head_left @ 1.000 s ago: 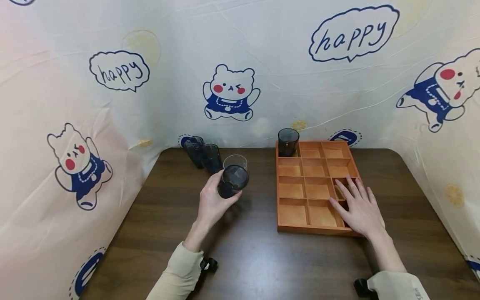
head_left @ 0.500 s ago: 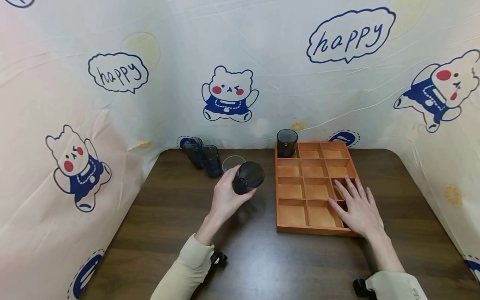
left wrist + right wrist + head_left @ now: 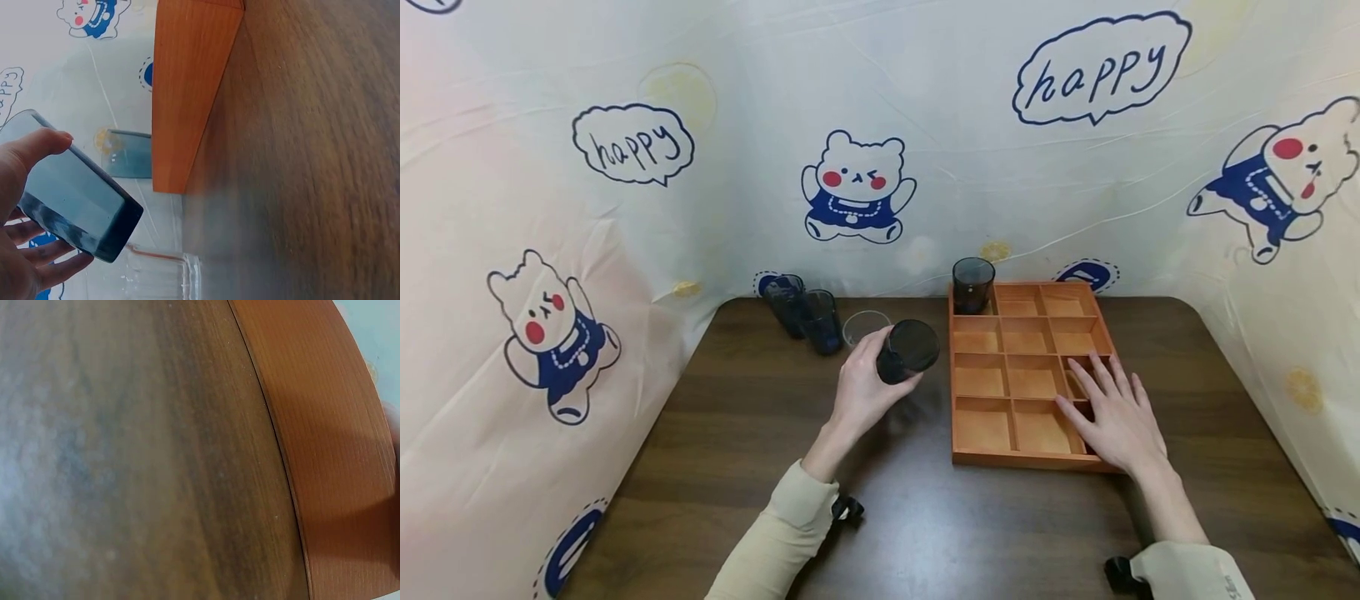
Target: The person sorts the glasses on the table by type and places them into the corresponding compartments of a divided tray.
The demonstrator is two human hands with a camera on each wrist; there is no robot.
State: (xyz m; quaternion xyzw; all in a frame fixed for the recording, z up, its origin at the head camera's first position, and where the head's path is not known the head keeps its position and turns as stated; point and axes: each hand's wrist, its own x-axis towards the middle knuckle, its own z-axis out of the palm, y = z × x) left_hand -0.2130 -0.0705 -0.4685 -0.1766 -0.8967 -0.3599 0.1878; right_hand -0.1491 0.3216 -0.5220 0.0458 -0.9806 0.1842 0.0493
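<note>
My left hand [image 3: 867, 390] grips a dark smoked-glass tumbler [image 3: 910, 348] between thumb and fingers, tilted and held above the table left of the wooden tray. The left wrist view shows this tumbler [image 3: 78, 194] with the thumb on one side and the fingers around the other. My right hand [image 3: 1122, 421] rests with spread, straight fingers on the right front part of the compartmented wooden tray [image 3: 1028, 459]. Another dark tumbler [image 3: 973, 286] stands upright in the tray's back left compartment.
Two dark tumblers [image 3: 822, 323] stand at the table's back left. Close to them is a clear glass [image 3: 863, 322], partly hidden behind my left hand. A printed cloth [image 3: 737, 192] surrounds the brown wooden table [image 3: 880, 533].
My left hand has carried the dark tumbler to the right, away from the other glasses and toward the tray. The right hand stays in place on the tray.
</note>
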